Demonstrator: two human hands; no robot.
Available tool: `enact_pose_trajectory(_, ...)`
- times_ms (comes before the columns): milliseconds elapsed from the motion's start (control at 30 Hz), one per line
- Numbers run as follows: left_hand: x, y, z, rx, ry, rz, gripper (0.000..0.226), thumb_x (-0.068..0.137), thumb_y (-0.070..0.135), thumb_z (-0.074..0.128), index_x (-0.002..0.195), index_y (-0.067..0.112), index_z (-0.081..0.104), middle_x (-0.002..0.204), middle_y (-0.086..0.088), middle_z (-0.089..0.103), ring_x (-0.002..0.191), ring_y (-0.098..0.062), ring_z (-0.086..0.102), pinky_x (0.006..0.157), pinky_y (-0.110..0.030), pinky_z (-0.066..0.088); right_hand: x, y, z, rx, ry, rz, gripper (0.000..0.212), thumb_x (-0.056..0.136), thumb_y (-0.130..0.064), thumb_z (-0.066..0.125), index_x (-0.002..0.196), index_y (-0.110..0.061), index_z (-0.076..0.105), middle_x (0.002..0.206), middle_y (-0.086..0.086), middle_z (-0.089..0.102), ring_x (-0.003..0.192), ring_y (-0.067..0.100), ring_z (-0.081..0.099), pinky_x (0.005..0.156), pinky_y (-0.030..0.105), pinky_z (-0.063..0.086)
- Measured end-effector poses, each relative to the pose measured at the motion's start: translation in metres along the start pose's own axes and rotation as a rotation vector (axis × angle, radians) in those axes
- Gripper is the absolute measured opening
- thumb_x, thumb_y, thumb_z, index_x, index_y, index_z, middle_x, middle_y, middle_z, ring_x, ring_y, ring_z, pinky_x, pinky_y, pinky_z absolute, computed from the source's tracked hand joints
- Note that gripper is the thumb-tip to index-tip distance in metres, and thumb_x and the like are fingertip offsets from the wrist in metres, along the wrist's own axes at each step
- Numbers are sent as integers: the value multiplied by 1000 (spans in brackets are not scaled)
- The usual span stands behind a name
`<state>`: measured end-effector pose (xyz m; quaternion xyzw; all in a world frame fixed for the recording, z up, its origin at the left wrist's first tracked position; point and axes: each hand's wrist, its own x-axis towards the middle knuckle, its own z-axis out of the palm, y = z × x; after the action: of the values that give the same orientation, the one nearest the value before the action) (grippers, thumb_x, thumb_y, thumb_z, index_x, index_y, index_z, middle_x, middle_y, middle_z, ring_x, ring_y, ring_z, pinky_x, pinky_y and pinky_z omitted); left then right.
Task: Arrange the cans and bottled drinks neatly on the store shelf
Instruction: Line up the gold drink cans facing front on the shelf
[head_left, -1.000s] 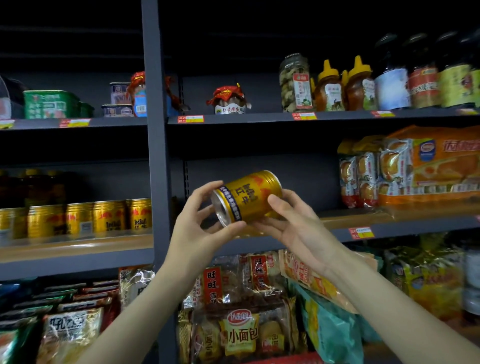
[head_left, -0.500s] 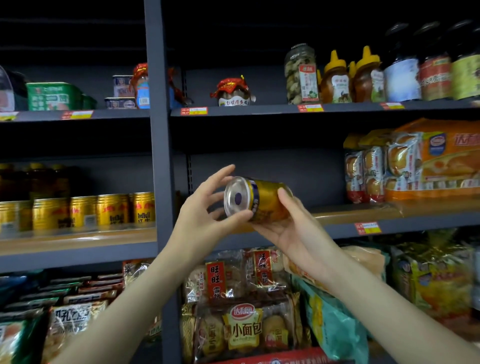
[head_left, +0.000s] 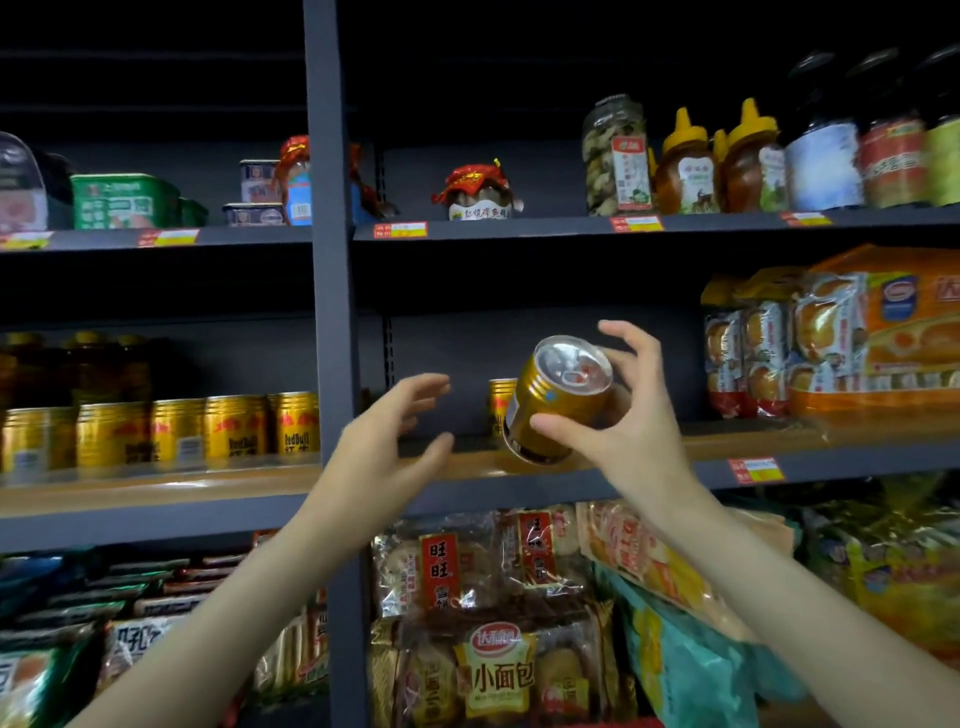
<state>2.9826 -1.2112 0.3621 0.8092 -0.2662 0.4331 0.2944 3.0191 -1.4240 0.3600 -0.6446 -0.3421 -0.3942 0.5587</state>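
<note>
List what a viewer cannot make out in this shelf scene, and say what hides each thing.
Head view only:
- Gold can in the right hand: its label faces away and is partly covered by fingers, so it is unreadable.
- Small can behind it: mostly hidden by the held can.
- Price tag: print too small and blurred.
- Dark bottles, top right: caps lost in shadow, the last cut by the frame edge.

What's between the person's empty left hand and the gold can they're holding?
In the head view, nothing held lies between the left hand and the gold can in the right hand; behind the gap stands another gold can on the shelf.
</note>
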Motion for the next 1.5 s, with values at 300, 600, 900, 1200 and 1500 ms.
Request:
enact_pose_trajectory(300,19,-46,-15,574,112,159,56,84,10,65,135,11,44,146,-12,34,136,-29,21,108,-47,25,5,13,18,-70,8,-111,88,62,-12,88,126,-39,34,125,-21,49,116,-7,47,95,6,38)
enact_pose_trajectory(600,44,-97,-12,511,418,-33,74,86,48,32,151,22,6,154,-15,18,139,-28,17,111,-49,18,116,51,105,28,-258,492,60,70,-26,84,117,-25,47,121,3,50,108,21,49,86,36,47)
enact_pose_trajectory(900,43,-102,-13,559,470,51,73,87,43,35,151,18,8,147,-15,32,133,-25,26,111,-48,21,142,101,181,-299,-633,427,72,82,-24,74,139,-8,33,142,14,39,127,28,40,94,36,40)
enact_pose_trajectory(1200,40,-101,-12,568,467,18,72,88,44,34,151,21,7,142,-12,38,129,-26,33,111,-47,21,157,85,117,-373,-619,240,54,85,-18,70,134,-17,46,133,9,49,127,24,48,101,33,40)
enact_pose_trajectory(1500,43,-95,-12,582,458,5,72,88,44,31,150,18,7,141,-12,41,124,-22,34,106,-38,23,143,114,8,-481,-628,588,66,81,-42,69,138,-35,38,154,7,25,138,35,28,107,55,34)
